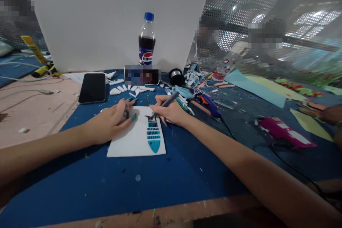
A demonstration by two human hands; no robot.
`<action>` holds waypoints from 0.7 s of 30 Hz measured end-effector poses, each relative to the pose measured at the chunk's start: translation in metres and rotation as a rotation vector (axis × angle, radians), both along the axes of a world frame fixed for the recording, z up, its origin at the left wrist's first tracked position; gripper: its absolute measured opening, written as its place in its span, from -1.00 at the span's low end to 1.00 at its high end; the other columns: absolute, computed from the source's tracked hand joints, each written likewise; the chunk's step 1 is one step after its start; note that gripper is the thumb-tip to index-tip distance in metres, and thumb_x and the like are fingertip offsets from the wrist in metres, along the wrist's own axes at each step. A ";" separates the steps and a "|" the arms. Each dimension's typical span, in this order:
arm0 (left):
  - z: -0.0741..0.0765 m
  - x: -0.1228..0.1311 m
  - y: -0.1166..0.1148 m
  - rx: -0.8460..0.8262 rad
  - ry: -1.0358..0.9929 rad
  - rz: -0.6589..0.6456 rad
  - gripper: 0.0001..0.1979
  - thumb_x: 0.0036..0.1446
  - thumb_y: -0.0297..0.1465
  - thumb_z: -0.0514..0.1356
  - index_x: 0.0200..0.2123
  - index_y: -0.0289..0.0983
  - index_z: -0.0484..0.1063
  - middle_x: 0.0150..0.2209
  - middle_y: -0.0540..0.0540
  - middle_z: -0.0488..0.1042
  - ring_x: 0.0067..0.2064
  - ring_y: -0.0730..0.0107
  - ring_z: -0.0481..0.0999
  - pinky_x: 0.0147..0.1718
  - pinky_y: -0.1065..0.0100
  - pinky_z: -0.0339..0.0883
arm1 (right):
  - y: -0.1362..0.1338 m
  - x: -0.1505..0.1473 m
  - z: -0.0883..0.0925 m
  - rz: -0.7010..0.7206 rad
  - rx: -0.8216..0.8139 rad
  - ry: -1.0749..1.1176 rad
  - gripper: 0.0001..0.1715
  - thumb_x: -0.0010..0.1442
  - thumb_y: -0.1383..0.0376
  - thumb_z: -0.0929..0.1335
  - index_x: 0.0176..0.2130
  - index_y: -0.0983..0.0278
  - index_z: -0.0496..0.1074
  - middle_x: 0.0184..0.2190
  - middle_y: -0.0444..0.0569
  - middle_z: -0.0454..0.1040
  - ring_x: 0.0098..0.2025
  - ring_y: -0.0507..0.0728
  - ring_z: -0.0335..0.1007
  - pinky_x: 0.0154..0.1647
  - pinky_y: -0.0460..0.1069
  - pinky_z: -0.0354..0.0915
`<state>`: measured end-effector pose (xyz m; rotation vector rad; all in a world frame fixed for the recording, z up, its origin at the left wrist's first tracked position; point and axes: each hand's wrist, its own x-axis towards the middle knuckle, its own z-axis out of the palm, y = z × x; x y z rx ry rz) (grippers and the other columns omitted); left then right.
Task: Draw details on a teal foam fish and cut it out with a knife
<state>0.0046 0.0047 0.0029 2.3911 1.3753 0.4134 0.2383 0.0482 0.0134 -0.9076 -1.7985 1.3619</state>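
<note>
One slim dark-grey pen (pixel 170 99) is gripped in the person's right hand (pixel 173 110), fingers closed around the barrel, tip down at the dark curved tail of a teal-and-black fish figure (pixel 154 146). That fish sits toward the right side of a flat white rectangular board (pixel 125 148), pointy teal head toward the person, with striped bands running between head and tail. The board itself lies flat on the scuffed blue tabletop (pixel 120 188), right between the two arms.

Left hand (pixel 110 123) is resting over the board's left side with the fingers bent. There's some teal showing at the fingertips, but honestly can't tell if it's pinching a piece or just leaning there.

Just past the board is a scatter of small white cut pieces (pixel 116 91), and a black-screened phone (pixel 92 87) lies flat to their left. Behind them, a clear plastic cola bottle with a blue cap (pixel 147 41) stands upright in front of a big white panel (pixel 107 17). Over to the right: a dark spool of silvery wire (pixel 176 77), plus a blue-and-orange corded tool (pixel 211 105).
</note>
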 end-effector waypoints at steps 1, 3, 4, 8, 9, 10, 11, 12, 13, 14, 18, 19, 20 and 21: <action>0.000 0.000 0.000 -0.005 0.005 0.005 -0.72 0.26 -0.08 -0.13 -0.26 -0.17 -0.01 0.18 -0.50 0.31 0.14 -0.17 0.42 -0.17 0.04 0.43 | 0.000 0.000 0.001 0.009 -0.009 -0.010 -0.46 -0.01 0.33 0.45 -0.61 0.21 -0.01 -0.77 -0.35 0.04 -0.76 -0.11 0.05 -0.76 -0.16 -0.01; 0.000 0.000 0.000 -0.012 0.015 0.008 -0.70 0.26 -0.06 -0.15 -0.25 -0.18 -0.01 0.17 -0.52 0.31 0.10 -0.18 0.45 -0.21 0.04 0.43 | 0.000 0.000 0.001 0.040 -0.023 -0.016 -0.47 -0.01 0.34 0.45 -0.62 0.21 -0.01 -0.78 -0.35 0.05 -0.77 -0.11 0.04 -0.77 -0.15 -0.01; 0.000 0.000 0.000 -0.015 0.023 0.010 -0.70 0.26 -0.06 -0.15 -0.24 -0.18 -0.01 0.16 -0.53 0.31 0.09 -0.18 0.46 -0.23 0.05 0.43 | 0.000 0.001 0.001 0.056 -0.021 -0.012 -0.48 0.00 0.34 0.45 -0.62 0.21 0.01 -0.78 -0.35 0.06 -0.77 -0.10 0.05 -0.77 -0.15 0.00; 0.000 -0.001 0.001 0.007 0.028 -0.009 -0.69 0.27 -0.06 -0.15 -0.22 -0.18 0.00 0.17 -0.51 0.31 0.07 -0.13 0.48 -0.23 0.07 0.42 | 0.000 0.001 -0.001 0.071 0.036 0.005 -0.53 0.00 0.37 0.43 -0.62 0.22 0.04 -0.77 -0.34 0.08 -0.75 -0.10 0.07 -0.74 -0.15 -0.02; 0.000 -0.001 0.001 0.015 0.024 -0.018 -0.70 0.27 -0.06 -0.15 -0.23 -0.18 0.00 0.17 -0.51 0.32 0.07 -0.12 0.48 -0.23 0.07 0.43 | 0.000 0.001 -0.001 0.056 0.044 0.011 -0.52 -0.01 0.38 0.41 -0.63 0.22 0.02 -0.77 -0.34 0.08 -0.75 -0.11 0.05 -0.75 -0.14 -0.04; 0.000 -0.001 0.001 0.025 0.017 -0.027 -0.71 0.28 -0.07 -0.15 -0.23 -0.17 0.00 0.16 -0.52 0.33 0.07 -0.11 0.48 -0.22 0.07 0.43 | 0.000 0.002 -0.001 0.043 0.043 0.018 -0.52 -0.02 0.39 0.41 -0.64 0.21 0.00 -0.76 -0.34 0.08 -0.76 -0.12 0.03 -0.75 -0.14 -0.04; -0.001 -0.001 0.001 0.033 0.010 -0.031 -0.71 0.28 -0.07 -0.15 -0.23 -0.17 0.00 0.16 -0.53 0.33 0.08 -0.11 0.48 -0.22 0.07 0.43 | 0.000 0.002 -0.001 0.038 0.035 0.024 -0.52 -0.02 0.40 0.40 -0.64 0.21 0.00 -0.76 -0.34 0.08 -0.76 -0.12 0.02 -0.75 -0.14 -0.04; -0.001 -0.001 0.001 0.037 0.004 -0.031 -0.72 0.28 -0.07 -0.15 -0.24 -0.17 0.00 0.16 -0.53 0.33 0.07 -0.11 0.48 -0.22 0.06 0.43 | 0.000 0.001 -0.001 0.042 0.026 0.029 -0.53 -0.03 0.40 0.40 -0.64 0.21 0.02 -0.76 -0.34 0.08 -0.76 -0.11 0.03 -0.75 -0.14 -0.04; -0.001 -0.001 0.001 0.037 0.002 -0.027 -0.72 0.27 -0.07 -0.15 -0.24 -0.17 0.00 0.17 -0.54 0.32 0.07 -0.12 0.49 -0.23 0.06 0.44 | 0.000 0.001 -0.001 0.053 0.020 0.031 -0.55 -0.03 0.39 0.41 -0.63 0.21 0.03 -0.76 -0.34 0.08 -0.76 -0.09 0.05 -0.75 -0.13 -0.04; -0.001 0.000 0.001 0.038 0.002 -0.024 -0.72 0.27 -0.07 -0.15 -0.24 -0.17 0.00 0.18 -0.55 0.31 0.07 -0.14 0.49 -0.24 0.05 0.44 | 0.000 0.001 -0.001 0.065 0.020 0.029 -0.56 -0.03 0.37 0.42 -0.62 0.21 0.05 -0.77 -0.33 0.08 -0.75 -0.08 0.07 -0.74 -0.13 -0.03; -0.002 -0.001 0.001 0.049 -0.009 -0.034 -0.73 0.28 -0.09 -0.13 -0.23 -0.17 0.00 0.20 -0.54 0.29 0.17 -0.15 0.40 -0.19 0.04 0.45 | 0.003 0.002 -0.003 0.022 0.083 -0.016 -0.54 -0.05 0.39 0.41 -0.64 0.22 0.03 -0.74 -0.32 0.06 -0.70 -0.10 0.05 -0.69 -0.13 -0.03; -0.002 -0.001 0.001 0.055 -0.017 -0.042 -0.74 0.28 -0.10 -0.12 -0.23 -0.17 0.00 0.21 -0.54 0.29 0.19 -0.13 0.38 -0.15 0.04 0.44 | 0.003 0.002 -0.003 0.008 0.087 -0.023 -0.54 -0.05 0.39 0.41 -0.64 0.23 0.02 -0.73 -0.32 0.05 -0.70 -0.10 0.03 -0.68 -0.13 -0.03; -0.002 -0.001 0.001 0.059 -0.023 -0.050 -0.75 0.28 -0.11 -0.12 -0.23 -0.17 0.00 0.21 -0.54 0.28 0.20 -0.12 0.37 -0.13 0.03 0.43 | 0.003 0.002 -0.003 0.003 0.081 -0.020 -0.54 -0.04 0.38 0.41 -0.64 0.23 0.02 -0.73 -0.33 0.04 -0.70 -0.11 0.01 -0.69 -0.12 -0.04; -0.002 -0.001 0.001 0.063 -0.027 -0.057 -0.76 0.28 -0.12 -0.11 -0.23 -0.17 0.00 0.21 -0.55 0.28 0.20 -0.11 0.37 -0.12 0.02 0.43 | 0.003 0.002 -0.004 0.007 0.064 -0.014 -0.55 -0.03 0.36 0.41 -0.63 0.22 0.03 -0.73 -0.33 0.05 -0.71 -0.10 0.01 -0.70 -0.12 -0.04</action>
